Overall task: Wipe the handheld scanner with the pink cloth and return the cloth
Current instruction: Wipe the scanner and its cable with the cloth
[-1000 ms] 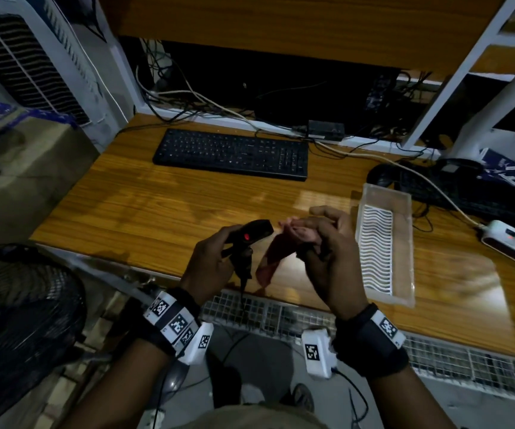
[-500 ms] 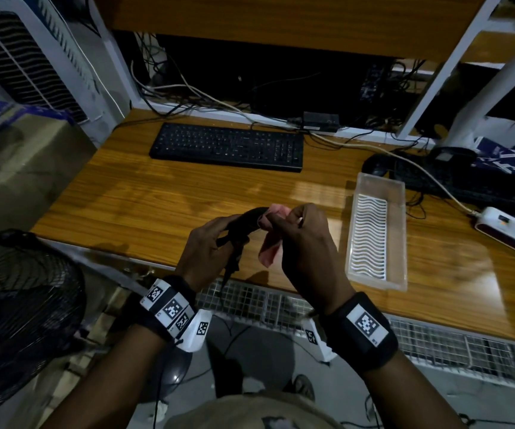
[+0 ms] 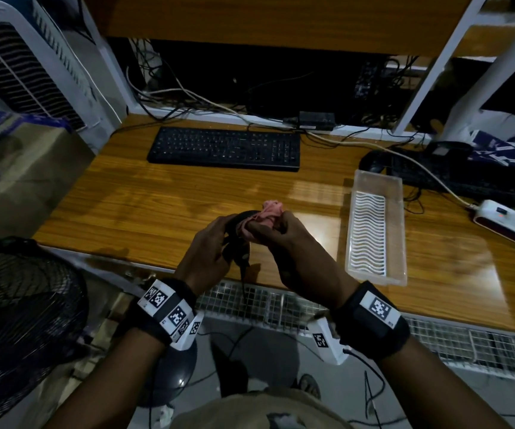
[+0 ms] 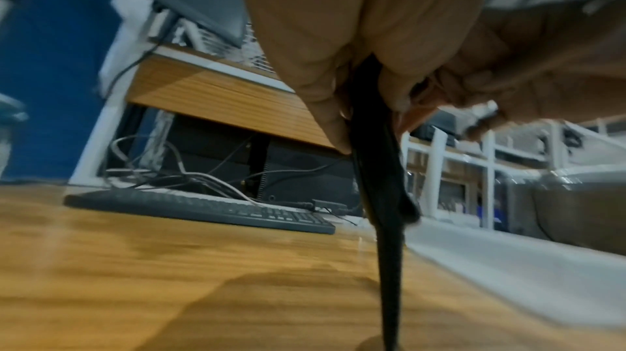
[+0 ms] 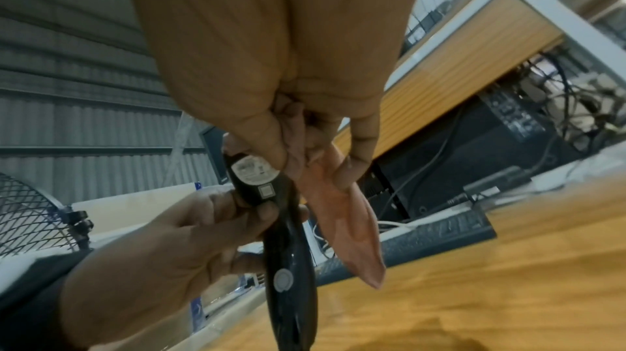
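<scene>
1. At 9 o'clock in the head view a black wire-guard fan [image 3: 17,308] stands beside the wooden desk [image 3: 132,209], with a white louvred unit [image 3: 26,63] behind it at 10 o'clock.
2. The left hand [image 3: 208,252] is curled round the grip of the black handheld scanner [image 3: 234,239], thumb on one side and fingers on the other; the right wrist view shows those fingers [image 5: 217,206] wrapped just below the scanner's label.
3. The scanner is held above the near edge of the desk, clear of the surface. Its long axis runs roughly upright: the head end points up and away toward 12 o'clock, the grip end points down toward 6 o'clock, and its cable [image 3: 243,283] hangs straight down from there.
4. In the left wrist view the scanner's dark body [image 4: 376,158] drops from between the fingers toward 6 o'clock.
5. A black keyboard [image 3: 223,148] lies flat on the desk at 12 o'clock, well apart from the hands.
6. The pink cloth [image 3: 264,216] is bunched against the scanner's head end, touching it. In the right wrist view a loose tail of the cloth [image 5: 345,225] hangs toward 5 o'clock beside the scanner.
7. The right hand [image 3: 293,252] pinches the bunched cloth between thumb and curled fingers, pressing it onto the scanner.
8. A clear plastic tray [image 3: 400,230] with a white wavy insert lies at 3 o'clock, near the right hand but not touching.
9. A white power strip [image 3: 507,222] lies at the far right, at 3 o'clock.
</scene>
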`<state>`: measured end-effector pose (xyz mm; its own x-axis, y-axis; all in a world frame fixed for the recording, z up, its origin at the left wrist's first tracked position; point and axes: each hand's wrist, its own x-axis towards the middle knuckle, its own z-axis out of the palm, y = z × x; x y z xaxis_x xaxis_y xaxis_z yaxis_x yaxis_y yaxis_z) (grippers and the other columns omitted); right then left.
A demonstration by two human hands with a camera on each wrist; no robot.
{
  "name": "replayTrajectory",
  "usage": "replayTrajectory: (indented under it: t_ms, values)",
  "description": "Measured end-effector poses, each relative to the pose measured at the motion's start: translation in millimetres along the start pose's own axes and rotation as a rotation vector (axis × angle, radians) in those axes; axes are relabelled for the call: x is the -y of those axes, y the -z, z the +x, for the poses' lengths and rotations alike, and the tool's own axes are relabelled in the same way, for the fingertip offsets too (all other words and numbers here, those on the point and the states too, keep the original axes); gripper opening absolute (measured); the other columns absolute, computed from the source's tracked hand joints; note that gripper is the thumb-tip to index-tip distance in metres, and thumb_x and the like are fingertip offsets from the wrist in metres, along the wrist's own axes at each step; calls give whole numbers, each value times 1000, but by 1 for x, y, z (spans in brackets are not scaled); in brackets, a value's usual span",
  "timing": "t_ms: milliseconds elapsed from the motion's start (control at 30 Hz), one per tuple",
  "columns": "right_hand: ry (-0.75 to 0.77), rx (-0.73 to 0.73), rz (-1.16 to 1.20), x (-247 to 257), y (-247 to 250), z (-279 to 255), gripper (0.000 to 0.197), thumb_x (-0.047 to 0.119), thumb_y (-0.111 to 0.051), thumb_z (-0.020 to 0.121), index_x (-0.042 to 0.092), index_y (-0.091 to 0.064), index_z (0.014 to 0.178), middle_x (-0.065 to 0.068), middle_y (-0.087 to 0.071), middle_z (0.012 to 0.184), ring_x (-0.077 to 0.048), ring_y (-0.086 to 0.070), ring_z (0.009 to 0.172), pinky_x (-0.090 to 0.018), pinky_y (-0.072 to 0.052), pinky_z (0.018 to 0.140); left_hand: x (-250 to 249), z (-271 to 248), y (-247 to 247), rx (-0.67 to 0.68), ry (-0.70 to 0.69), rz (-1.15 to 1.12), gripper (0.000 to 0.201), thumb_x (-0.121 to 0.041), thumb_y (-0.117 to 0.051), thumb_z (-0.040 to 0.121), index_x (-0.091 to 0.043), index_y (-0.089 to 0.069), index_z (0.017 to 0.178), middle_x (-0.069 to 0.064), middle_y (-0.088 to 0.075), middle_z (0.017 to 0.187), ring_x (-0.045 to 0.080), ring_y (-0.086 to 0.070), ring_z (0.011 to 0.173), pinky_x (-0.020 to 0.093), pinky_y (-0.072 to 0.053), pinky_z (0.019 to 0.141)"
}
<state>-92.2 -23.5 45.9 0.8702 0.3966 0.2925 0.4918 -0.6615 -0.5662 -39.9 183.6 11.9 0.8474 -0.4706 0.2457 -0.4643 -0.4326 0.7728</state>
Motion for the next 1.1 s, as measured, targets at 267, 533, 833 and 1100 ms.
replayTrajectory:
  t_ms: [267,533,833,1100]
  values:
    - [-89,-3,-202,14,2,0,51,10,-47,98,32,-43,144,-15,-50,124,-29,-53,105,-41,-56,76,-7,0,-9,-54,11,-21,54,-7,-56,79,-2,-45,132,17,-59,122,30,-61,110,48,-56,86]
    - [-139,-109,-356,9,20,-7,62,-5,-60,87,32,-56,137,-12,-55,100,-29,-50,88,-32,-37,60,-19,4,-16,-21,26,-96,53,-27,-53,87,-13,-49,138,9,-61,129,21,-61,115,44,-55,89]
    - [-297,-287,230,-9,22,-26,17,18,-53,102,17,-69,109,14,-61,116,-18,-58,114,-31,-50,98,-9,-2,-26,12,1,-6,63,-37,-46,94,-7,-34,148,19,-54,133,31,-55,119,49,-50,92]
    - [-512,-551,633,8,22,-22,18,5,-68,94,8,-60,109,13,-75,71,0,-67,59,-19,-51,55,-10,2,-23,-37,38,-74,48,-23,-53,96,-9,-45,140,13,-54,133,28,-54,122,46,-49,97]
